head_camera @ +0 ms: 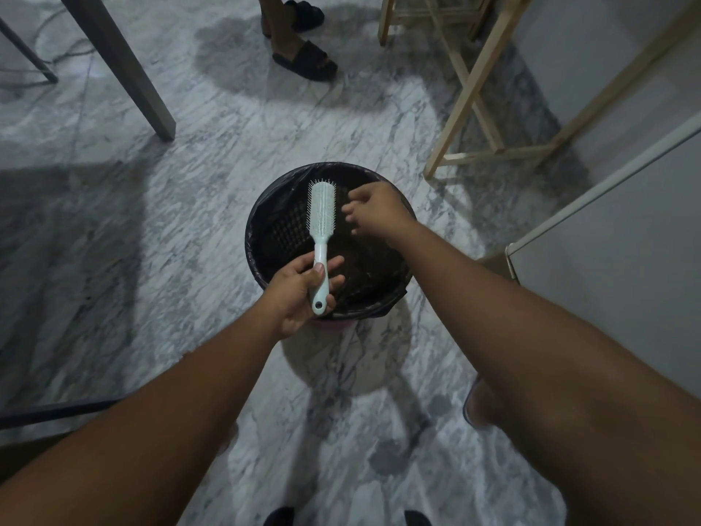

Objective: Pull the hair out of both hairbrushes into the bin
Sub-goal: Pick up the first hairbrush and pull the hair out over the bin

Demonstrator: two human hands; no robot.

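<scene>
L grip [299,286] curled round pale hairbrush [321,210] handle, head pointing away. R grip [373,210] just right of brush head, fingers loosely curled, nothing seen held. Bin [261,222] below both.

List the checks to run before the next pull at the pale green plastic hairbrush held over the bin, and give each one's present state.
1. Left hand grips the pale green plastic hairbrush by its handle: ok.
2. Brush head hangs over the round bin lined with a black bag: ok.
3. Right hand is over the bin, beside the brush head, clear of the bristles: ok.
4. Right hand is free of hair: cannot tell, too dark.
5. Bristles are cleared of hair: cannot tell.
6. Second hairbrush is at hand: cannot tell, none in view.
</scene>
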